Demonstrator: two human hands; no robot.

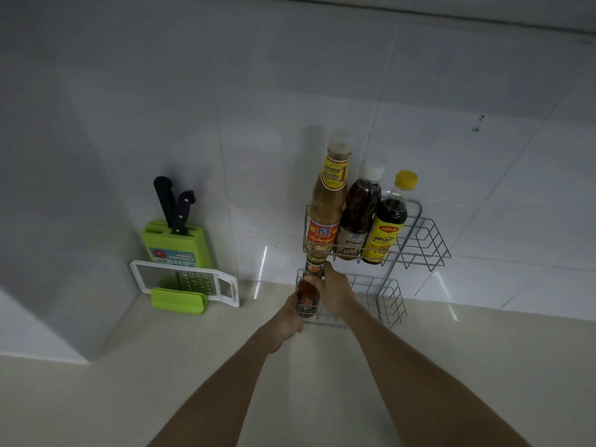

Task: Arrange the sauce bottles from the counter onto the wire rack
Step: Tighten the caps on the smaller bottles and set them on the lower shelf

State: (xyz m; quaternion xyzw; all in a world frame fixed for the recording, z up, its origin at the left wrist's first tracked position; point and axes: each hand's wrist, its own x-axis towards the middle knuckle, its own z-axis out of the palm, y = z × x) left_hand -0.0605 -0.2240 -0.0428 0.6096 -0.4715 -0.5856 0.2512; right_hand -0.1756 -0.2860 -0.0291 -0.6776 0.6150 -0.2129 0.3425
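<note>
Two bare forearms reach forward over the pale desk (451,366) toward the wire rack (419,243), which hangs on the white tiled wall (290,91). The left hand (287,321) is curled around the lower part of a small dark sauce bottle (309,296), at the front left corner of the rack's lower tier. The right hand (335,293) is wrapped around the same bottle from the right, its fingers closed near the neck, just under the rack's upper tier. The bottle stands roughly upright, its base behind the lower tier's front wires; whether it rests on the tier floor cannot be told.

In the rack's upper tier stand three bottles in a row: a tall tan-sauce bottle (327,201) at the left end, a dark bottle with a white cap (359,217) beside it, and a yellow-capped bottle (388,221) next right. The right part of both tiers holds nothing.

Well to the left of the rack, against the wall, stands a green knife block (177,243) with two black handles, and a white-framed grater (183,282) leans in front of it.
</note>
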